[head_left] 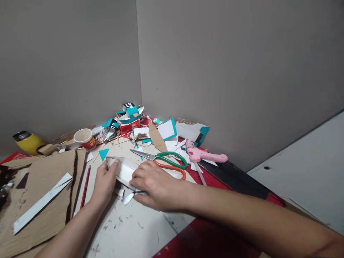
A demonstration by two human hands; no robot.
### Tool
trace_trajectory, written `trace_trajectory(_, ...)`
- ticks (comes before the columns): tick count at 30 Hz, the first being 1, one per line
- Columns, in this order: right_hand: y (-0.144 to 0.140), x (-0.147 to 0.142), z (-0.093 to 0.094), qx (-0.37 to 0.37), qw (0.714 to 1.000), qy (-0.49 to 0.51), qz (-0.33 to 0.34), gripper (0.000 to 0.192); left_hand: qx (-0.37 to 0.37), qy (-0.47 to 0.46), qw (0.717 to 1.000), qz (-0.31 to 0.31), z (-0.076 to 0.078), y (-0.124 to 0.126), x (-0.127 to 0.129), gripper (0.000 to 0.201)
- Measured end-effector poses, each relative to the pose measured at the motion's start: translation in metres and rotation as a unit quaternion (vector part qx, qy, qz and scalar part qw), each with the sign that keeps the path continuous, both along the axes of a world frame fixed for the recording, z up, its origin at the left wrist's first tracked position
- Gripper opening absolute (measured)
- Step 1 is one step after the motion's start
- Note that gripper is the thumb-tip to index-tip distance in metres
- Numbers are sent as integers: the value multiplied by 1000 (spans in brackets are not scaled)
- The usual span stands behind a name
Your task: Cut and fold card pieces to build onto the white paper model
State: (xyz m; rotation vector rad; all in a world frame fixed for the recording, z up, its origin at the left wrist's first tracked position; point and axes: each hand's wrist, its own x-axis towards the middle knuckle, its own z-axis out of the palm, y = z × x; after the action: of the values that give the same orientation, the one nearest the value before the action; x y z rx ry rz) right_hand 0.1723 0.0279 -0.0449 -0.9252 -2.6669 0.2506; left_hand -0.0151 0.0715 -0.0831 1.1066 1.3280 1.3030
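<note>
Folded white card piece (124, 171) lay low in the middle of the frame, on the pale worktop (134, 229), pinned between both hands. Left hand (105, 182) closed on its left end, thumb up against the pointed tip. Right hand (157, 186) pressed flat over its right part, fingers spread and not curled, covering that end. A bent white offcut (127, 198) poked out just below the right hand's fingers.

Just beyond the right hand, toward the centre, rested scissors (163, 160) with one green and one orange handle, blades pointing left. To their right, a pink glue gun (205, 155) on the red mat (212, 179). A teal paper triangle (103, 153) sat just above the left hand. Left of that hand, a red pencil (85, 186) lay along the edge of a torn cardboard sheet (40, 193) carrying a long white strip (40, 204). Farther up at left stood a paper cup (85, 138) and a yellow flask (28, 142). A heap of teal and white scraps (129, 120) crowded the corner by the grey wall (215, 71).
</note>
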Motion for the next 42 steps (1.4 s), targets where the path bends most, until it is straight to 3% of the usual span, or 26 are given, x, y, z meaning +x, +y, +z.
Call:
trace_trajectory(7,0,-3,-2,21,999,-37,-11,22,-16,-20,1000,7,-1,2,-1,41)
trace_trajectory(13,7,1,-11,87,994,54,-35,14,-9,-83,996,34,7,3,-2,36)
trace_trajectory(17,15,10,-7,126,985,87,-77,13,-4,-128,991,40,12,4,-3,34)
trace_trajectory(22,19,16,1,68,987,77,-127,17,3,-158,987,34,14,1,-2,36)
trace_trajectory(33,28,24,12,-89,968,186,-145,7,-26,-157,987,-34,24,-4,0,34)
trace_trajectory(38,31,27,18,-122,954,236,-141,6,-7,-152,987,-48,31,-8,1,42)
trace_trajectory(42,32,29,23,-119,952,244,-143,7,32,-89,994,-45,40,-11,-1,49)
